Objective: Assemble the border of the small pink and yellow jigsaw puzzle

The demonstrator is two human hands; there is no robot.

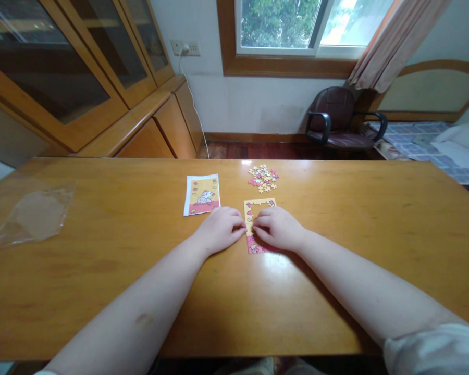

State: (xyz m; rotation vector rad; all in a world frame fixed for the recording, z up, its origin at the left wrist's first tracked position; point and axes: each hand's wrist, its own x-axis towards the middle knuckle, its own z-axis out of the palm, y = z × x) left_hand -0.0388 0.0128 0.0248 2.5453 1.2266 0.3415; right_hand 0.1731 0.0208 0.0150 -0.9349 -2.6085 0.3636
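Right grip (278,228) and left grip (221,229), both loosely curled, any hold indiscernible; puzzle border (249,221) laid partly beneath the right, beside the left; loose pieces (262,178) heaped beyond; border best steadied flat while pieces are seated.

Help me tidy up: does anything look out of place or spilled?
The rumpled clear plastic bag looks stray, lying far left, apart from the half-built jigsaw. Nothing looks spilled: the loose jigsaw pieces sit in one pile.
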